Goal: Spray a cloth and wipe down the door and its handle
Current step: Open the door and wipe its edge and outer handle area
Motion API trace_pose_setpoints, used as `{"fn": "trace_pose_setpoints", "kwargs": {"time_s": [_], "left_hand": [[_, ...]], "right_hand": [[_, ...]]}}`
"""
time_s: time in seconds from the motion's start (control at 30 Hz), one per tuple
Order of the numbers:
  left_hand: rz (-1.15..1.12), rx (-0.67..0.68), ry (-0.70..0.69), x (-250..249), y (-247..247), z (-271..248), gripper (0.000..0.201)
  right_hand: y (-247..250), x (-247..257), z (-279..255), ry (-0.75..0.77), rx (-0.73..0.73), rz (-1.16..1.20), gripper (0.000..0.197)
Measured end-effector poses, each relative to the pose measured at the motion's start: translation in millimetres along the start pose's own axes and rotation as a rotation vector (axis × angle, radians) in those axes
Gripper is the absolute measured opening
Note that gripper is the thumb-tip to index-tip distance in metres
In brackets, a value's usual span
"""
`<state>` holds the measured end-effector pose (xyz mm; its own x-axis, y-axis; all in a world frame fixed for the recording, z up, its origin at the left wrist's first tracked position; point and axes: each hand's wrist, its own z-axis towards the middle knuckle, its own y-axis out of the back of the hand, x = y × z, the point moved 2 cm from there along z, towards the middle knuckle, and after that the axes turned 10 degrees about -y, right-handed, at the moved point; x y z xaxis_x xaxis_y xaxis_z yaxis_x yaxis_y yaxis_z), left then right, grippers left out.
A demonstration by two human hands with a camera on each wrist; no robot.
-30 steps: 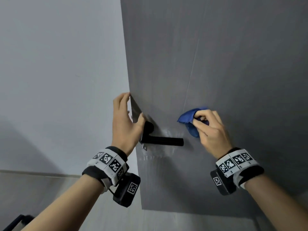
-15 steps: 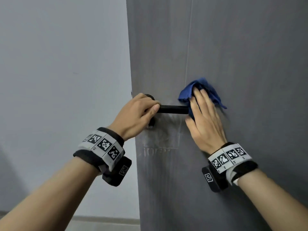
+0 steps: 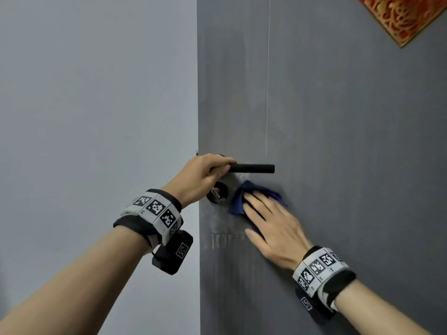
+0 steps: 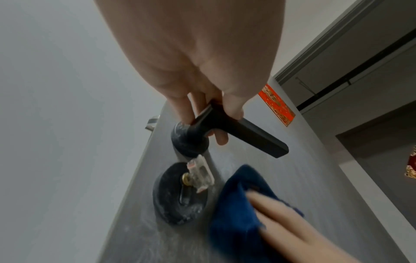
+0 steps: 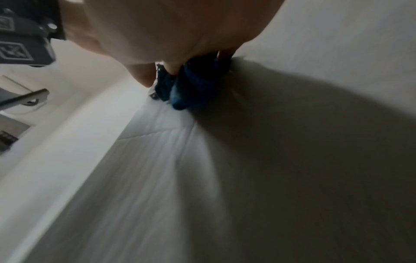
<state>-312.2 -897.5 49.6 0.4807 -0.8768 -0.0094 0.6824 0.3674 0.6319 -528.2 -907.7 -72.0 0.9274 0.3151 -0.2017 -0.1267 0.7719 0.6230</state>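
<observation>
Just below the handle, my right hand lies flat with straight fingers, pressing the blue cloth against the grey door. My left hand is curled round the handle near its pivot, bracing the door. The cloth sits right beside the round lock plate, where a small clear tab sticks out. I judge the main risk is the bunched cloth snagging on that tab or on the handle's underside and pulling out from under my palm. Pressing hard could also swing the door if my left grip slackens. The door's free edge is close on the left, so strokes that way are short. To the right and downward the panel is open; a red ornament sits far up.
</observation>
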Motion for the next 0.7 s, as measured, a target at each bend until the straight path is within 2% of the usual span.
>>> {"fn": "trace_pose_setpoints", "kwargs": {"time_s": [0.13,0.2,0.37,0.53,0.6,0.7], "left_hand": [[-0.090,0.102,0.113,-3.0,14.2,10.1,0.028],[-0.156,0.103,0.147,-2.0,17.3,10.6,0.027],[-0.293,-0.017,0.173,4.7,16.5,0.2,0.024],[-0.253,-0.048,0.146,8.9,11.4,1.1,0.025],[-0.247,-0.062,0.146,11.2,9.1,1.6,0.024],[-0.237,-0.078,0.153,13.7,7.2,1.4,0.024]], "right_hand": [[32.8,-21.2,32.6,-0.229,-0.175,0.081,0.063],[32.8,-13.2,41.4,-0.287,-0.166,0.137,0.068],[-3.2,30.9,17.0,-0.138,-0.035,0.032,0.064],[-30.1,32.6,-27.7,0.000,0.065,-0.059,0.062],[-24.6,18.9,-18.0,-0.037,0.018,-0.090,0.061],[-7.7,2.0,14.9,-0.226,-0.084,-0.043,0.061]]}}
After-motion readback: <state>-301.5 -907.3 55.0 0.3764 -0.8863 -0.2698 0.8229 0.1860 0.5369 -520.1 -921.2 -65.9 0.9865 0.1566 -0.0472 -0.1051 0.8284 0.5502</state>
